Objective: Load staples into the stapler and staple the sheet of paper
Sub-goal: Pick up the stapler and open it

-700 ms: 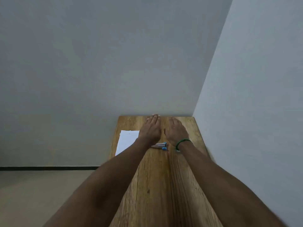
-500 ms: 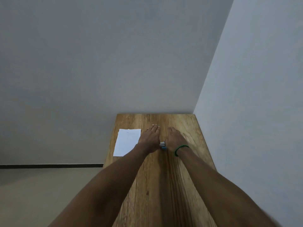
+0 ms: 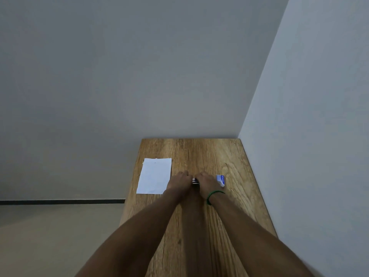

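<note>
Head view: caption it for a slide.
Both hands, left hand and right hand, close on a stapler between paper and staple box.

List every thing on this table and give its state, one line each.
Sheet of paper: flat on the table, left of both hands, untouched.
Stapler: mostly hidden between the hands; open or shut cannot be told.
Small blue box: on the table right of the right hand; open or shut cannot be told.
Left hand: curled over the stapler.
Right hand: curled over the stapler.
Table: wooden, bare at the far end.
</note>
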